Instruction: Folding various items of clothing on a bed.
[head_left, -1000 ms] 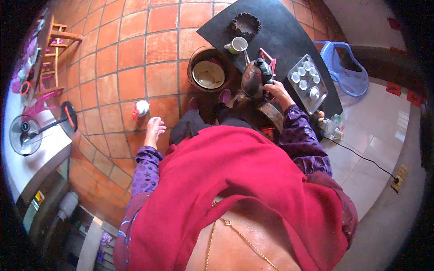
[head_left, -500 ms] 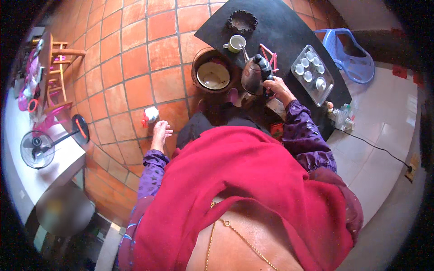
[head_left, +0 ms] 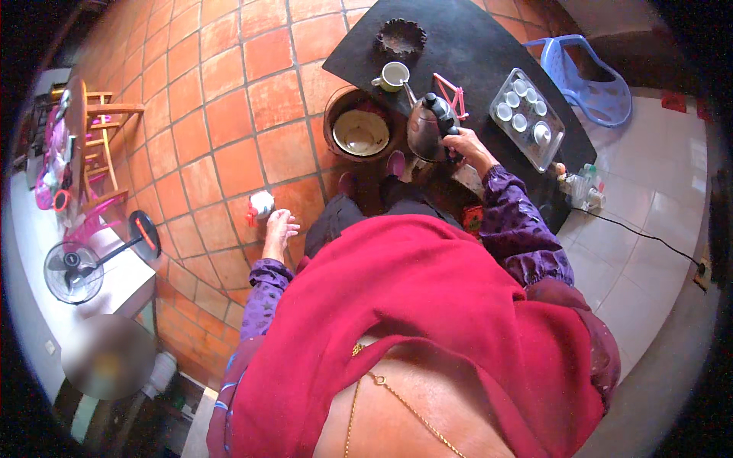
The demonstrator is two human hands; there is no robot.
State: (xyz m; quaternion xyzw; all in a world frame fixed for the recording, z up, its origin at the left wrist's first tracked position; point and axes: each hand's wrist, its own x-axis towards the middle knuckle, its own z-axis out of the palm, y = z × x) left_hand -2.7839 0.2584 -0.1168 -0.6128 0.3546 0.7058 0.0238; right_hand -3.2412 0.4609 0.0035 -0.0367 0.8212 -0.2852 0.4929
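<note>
Okay, head view: metal kettle (head_left: pixel 424 136), silvery-grey, somewhat dulled, black lid top and handle, long thin spout. Right hand (head_left: pixel 473 148) is wrapped round the kettle's handle; body sits just left of that grip, spout running far-left to a pale mug (head_left: pixel 394 75) (spout tip overlaps its rim, contact unclear). Kettle is by the near-left edge of the black table (head_left: pixel 477 46). Left hand (head_left: pixel 282 226) looks empty, fingers loosely curled, near a white-and-red item (head_left: pixel 262 203).

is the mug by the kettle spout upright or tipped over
Upright. The mug stands on the black table, its round mouth facing up, its handle out to the left.
</note>
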